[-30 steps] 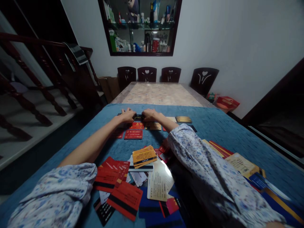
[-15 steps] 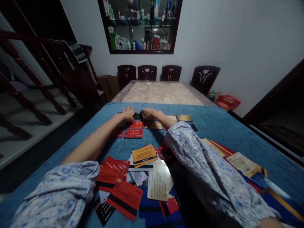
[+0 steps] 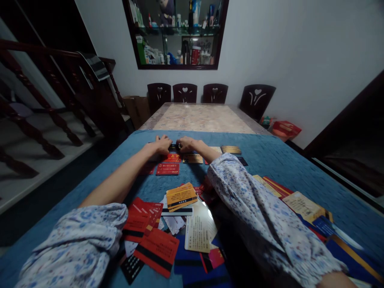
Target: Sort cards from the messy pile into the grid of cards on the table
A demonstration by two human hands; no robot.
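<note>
Both arms reach to the far row of cards on the blue cloth. My left hand [image 3: 163, 145] is closed, its bent fingers at the left end of a black card [image 3: 174, 147]. Close by, my right hand [image 3: 186, 144] is closed at that card's right side; its fingertips are partly hidden. Toward me lie a red-and-yellow card [image 3: 172, 158], a gold card [image 3: 192, 159] and a red card [image 3: 167, 169] with white print. Right of my hand sits another gold card [image 3: 231, 150], with a black card [image 3: 242, 161] in front.
Loose red cards [image 3: 157, 250], yellow cards [image 3: 181, 197] and a cream card [image 3: 197, 234] overlap in a pile near me. More cards [image 3: 303, 206] spread at the right under my sleeve. Dark chairs [image 3: 215, 93] stand beyond the marble tabletop [image 3: 198, 116].
The view has shifted slightly. Both hands stay at the black card in the far row, with only small finger movement.
</note>
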